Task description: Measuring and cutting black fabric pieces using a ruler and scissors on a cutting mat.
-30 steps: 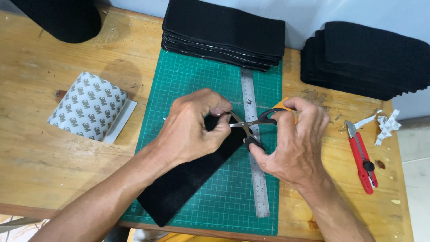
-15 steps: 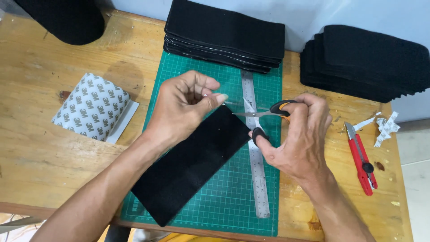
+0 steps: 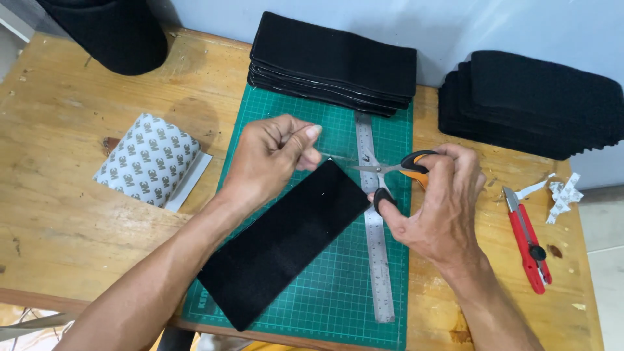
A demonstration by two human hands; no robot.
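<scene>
Black fabric strip (image 3: 286,244) lies diagonally on a green cutting mat (image 3: 338,286). Left hand (image 3: 270,159) pinches at its upper corner; right hand (image 3: 442,201) grips orange-handled scissors (image 3: 396,170) over a steel ruler (image 3: 377,260). Wooden table (image 3: 58,221) against a pale wall (image 3: 455,26).

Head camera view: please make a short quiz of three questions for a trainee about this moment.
1. True or false: the right hand holds scissors.
2. Where does the metal ruler lie? A: on the green cutting mat; B: on the bare wood.
3. Which tool lies right of the right hand on the table?

Key:
1. True.
2. A.
3. The red utility knife.
</scene>
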